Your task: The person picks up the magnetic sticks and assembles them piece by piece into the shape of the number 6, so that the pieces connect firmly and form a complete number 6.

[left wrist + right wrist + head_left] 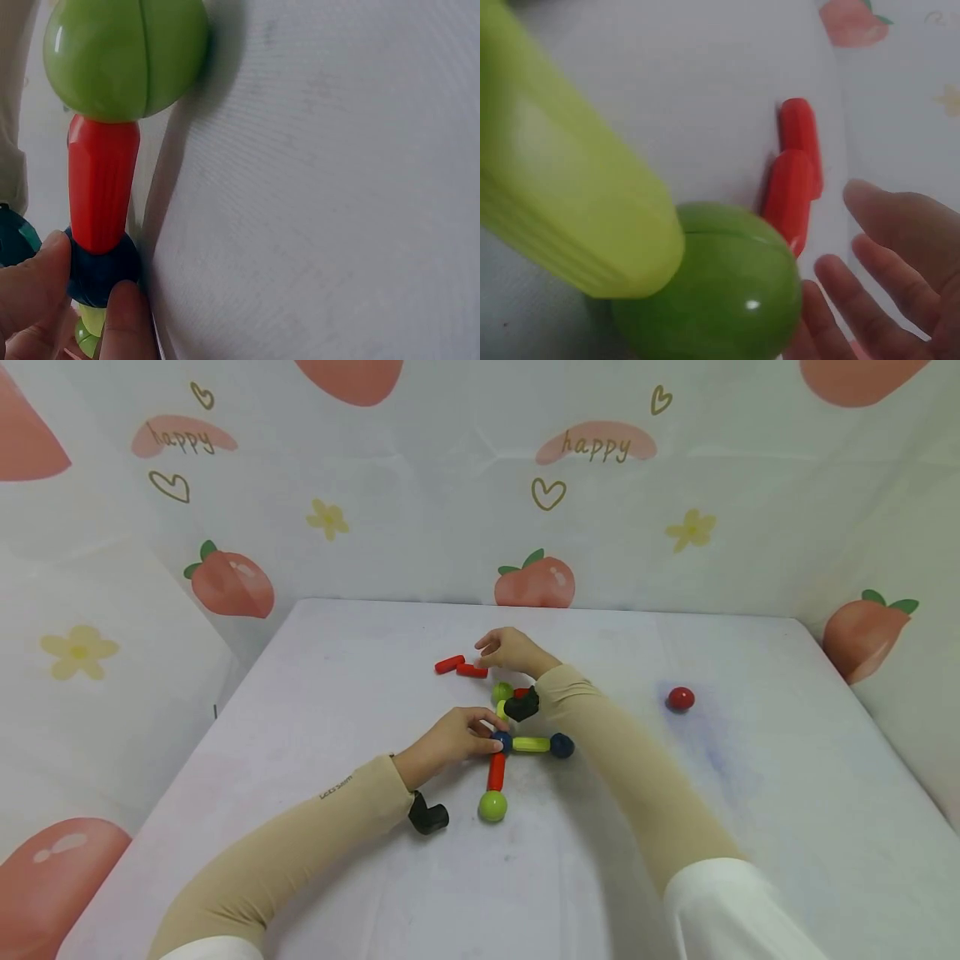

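My left hand (455, 735) pinches a dark blue ball (103, 276) between thumb and fingers. From that ball a red rod (497, 772) runs toward me to a green ball (492, 806). A yellow-green rod (531, 744) leads right to a second dark blue ball (561, 745). Another yellow-green rod (577, 165) points away, meeting a far green ball (712, 292). Beyond it, my right hand (517, 652) is held with fingers spread and nothing in them, beside two loose red rods (450, 664). A red piece (521, 693) right of the far green ball is partly hidden.
A red ball (681, 699) lies apart on the right side of the white table (360, 868). A patterned cloth (420, 527) stands behind the table's back edge. Black wrist-worn pieces (429, 816) hang under both sleeves, close to the joined rods and balls.
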`<state>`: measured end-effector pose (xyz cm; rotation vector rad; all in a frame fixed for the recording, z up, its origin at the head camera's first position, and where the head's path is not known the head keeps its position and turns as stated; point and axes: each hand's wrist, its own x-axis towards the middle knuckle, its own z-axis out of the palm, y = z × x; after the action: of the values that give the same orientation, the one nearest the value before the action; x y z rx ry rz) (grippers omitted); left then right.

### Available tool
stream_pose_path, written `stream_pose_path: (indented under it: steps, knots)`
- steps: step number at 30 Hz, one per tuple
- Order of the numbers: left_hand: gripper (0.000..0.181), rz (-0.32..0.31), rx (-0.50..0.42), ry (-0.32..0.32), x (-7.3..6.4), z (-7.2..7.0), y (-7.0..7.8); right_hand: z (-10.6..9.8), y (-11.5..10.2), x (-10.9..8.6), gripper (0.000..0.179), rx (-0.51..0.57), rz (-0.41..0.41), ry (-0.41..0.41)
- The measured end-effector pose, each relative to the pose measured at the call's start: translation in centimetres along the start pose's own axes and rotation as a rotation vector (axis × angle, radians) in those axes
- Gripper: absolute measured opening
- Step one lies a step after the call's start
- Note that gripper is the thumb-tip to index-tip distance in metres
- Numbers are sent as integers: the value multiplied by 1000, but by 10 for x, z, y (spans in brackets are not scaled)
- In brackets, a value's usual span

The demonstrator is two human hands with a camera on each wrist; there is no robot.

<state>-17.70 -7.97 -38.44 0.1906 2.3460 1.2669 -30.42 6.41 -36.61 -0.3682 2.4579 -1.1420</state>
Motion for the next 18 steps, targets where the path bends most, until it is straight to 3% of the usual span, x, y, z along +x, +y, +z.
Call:
stream_pose_path:
  steps: [8,18]
  knots:
    - [20,11,10,1,-1,-1,1,5,3,1,37,-79,22,-56]
    - [21,12,10,-6,-1,0,0,8,4,2,30,-130,0,-45]
